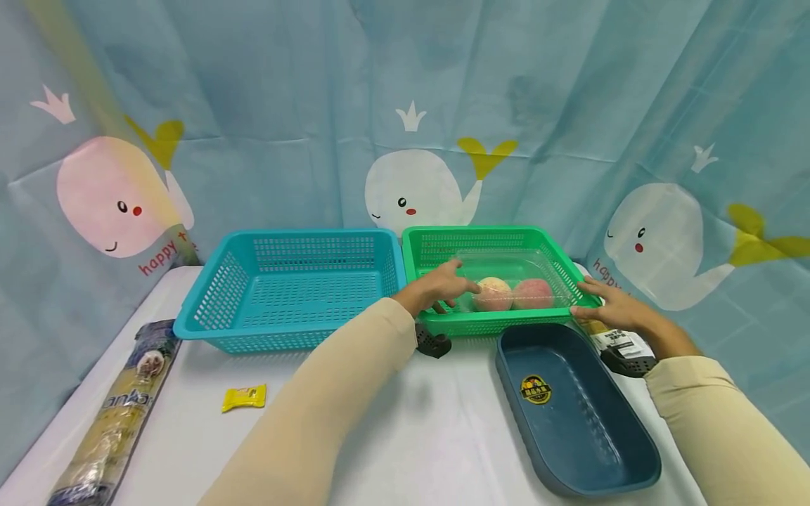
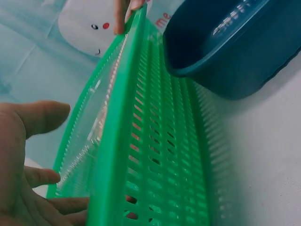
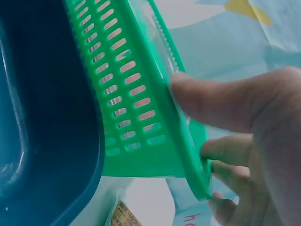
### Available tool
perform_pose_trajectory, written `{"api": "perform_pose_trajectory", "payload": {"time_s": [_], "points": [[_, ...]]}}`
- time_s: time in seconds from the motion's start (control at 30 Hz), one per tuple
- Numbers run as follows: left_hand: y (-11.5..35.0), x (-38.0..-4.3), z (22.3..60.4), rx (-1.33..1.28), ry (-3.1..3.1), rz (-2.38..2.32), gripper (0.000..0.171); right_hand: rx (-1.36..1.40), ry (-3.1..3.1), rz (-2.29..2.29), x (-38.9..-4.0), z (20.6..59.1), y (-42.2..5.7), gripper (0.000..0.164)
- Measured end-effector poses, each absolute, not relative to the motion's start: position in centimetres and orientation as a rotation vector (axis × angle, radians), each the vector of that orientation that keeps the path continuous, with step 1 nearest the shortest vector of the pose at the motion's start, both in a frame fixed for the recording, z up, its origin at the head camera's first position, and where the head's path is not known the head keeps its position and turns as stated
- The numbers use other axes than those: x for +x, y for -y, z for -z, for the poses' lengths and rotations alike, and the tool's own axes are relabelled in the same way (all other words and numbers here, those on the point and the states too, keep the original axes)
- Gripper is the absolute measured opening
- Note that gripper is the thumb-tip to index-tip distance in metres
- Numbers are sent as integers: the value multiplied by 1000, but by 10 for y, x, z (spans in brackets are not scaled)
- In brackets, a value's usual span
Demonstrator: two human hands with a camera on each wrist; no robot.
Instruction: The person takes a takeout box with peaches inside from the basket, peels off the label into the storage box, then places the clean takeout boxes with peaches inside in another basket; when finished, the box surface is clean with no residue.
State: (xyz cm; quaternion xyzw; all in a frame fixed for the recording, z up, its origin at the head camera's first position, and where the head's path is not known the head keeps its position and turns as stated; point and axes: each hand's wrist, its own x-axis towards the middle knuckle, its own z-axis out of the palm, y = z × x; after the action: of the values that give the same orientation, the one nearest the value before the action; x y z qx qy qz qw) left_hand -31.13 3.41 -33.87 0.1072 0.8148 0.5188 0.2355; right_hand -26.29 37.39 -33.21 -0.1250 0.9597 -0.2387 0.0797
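Two round pink and yellow peaches sit under a clear plastic box inside the green basket. My left hand reaches over the basket's left front, its index finger extended at the box's left side. In the left wrist view, its thumb stands apart and some fingers pass behind the green rim. My right hand is at the basket's right front corner. There the thumb rests along the rim and the other fingers touch the outer edge, fairly straight.
Left of the green basket stands a blue openwork basket. A dark blue tub lies close in front. A long noodle pack and small yellow packet lie at left. Another packet is partly hidden beneath my right wrist.
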Motion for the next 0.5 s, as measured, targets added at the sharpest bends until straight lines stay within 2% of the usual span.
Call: {"api": "perform_pose_trajectory", "payload": {"time_s": [0.23, 0.5], "points": [[-17, -304, 319, 437, -2329, -1401, 73, -372, -2932, 709, -256, 310, -376, 80], [39, -291, 287, 515, -2546, -1281, 72, -442, -3074, 658, -237, 268, -361, 77]]}}
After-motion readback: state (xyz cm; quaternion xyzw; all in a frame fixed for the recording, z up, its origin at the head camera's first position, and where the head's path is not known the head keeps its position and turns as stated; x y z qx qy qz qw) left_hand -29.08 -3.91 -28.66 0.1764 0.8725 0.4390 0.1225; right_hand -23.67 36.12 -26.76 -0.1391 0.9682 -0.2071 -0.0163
